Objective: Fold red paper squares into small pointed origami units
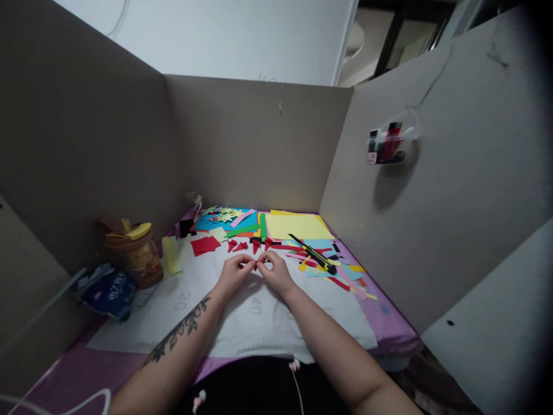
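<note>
My left hand (pixel 236 270) and my right hand (pixel 275 272) meet over the middle of a white sheet (pixel 190 328). Fingertips of both pinch a small piece of red paper (pixel 255 266), mostly hidden by the fingers. Just beyond them lie several small folded red paper pieces (pixel 241 246) in a row. A short stack of red paper (pixel 205 246) rests to the left of that row. On the right, a black and yellow utility knife (pixel 313 254) lies over scattered coloured paper strips (pixel 341 283).
Yellow paper sheets (pixel 298 226) and a blue sheet (pixel 203 223) bearing pale paper stars (pixel 225 215) lie at the back. A brown tub with a yellow lid (pixel 140 253) and a blue packet (pixel 110 293) stand left. Grey panels (pixel 259 144) enclose the table; a clear holder (pixel 391 144) hangs right.
</note>
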`<action>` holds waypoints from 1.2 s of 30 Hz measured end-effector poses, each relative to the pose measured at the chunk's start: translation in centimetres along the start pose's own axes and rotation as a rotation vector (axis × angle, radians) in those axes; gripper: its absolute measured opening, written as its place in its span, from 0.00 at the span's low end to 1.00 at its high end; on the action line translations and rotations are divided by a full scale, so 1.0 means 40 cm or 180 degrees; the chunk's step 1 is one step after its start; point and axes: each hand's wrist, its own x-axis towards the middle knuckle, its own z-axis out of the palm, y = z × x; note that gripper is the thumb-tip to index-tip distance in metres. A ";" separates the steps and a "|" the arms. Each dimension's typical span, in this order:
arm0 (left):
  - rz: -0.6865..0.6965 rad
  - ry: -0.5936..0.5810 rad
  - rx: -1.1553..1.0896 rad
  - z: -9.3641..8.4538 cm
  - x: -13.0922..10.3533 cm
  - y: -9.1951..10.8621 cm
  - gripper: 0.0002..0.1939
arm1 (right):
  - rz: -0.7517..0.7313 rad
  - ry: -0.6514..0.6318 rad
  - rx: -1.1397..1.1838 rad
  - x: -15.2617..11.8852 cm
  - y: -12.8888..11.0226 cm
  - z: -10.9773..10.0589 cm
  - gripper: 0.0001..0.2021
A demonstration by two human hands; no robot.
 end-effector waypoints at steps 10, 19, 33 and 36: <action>0.0009 -0.0035 -0.0052 -0.001 0.000 0.008 0.08 | 0.0279 0.0050 0.0081 0.003 0.013 0.001 0.04; -0.0002 -0.0218 -0.0137 -0.002 0.000 0.007 0.09 | 0.0357 -0.0082 0.0032 0.004 0.022 0.003 0.04; -0.0192 -0.0511 -0.0881 0.016 0.004 -0.023 0.27 | 0.0981 -0.0076 0.0463 0.007 0.025 0.005 0.05; -0.0123 -0.0492 -0.0846 0.015 0.005 -0.020 0.21 | 0.0881 -0.0085 0.0332 0.006 0.027 0.006 0.04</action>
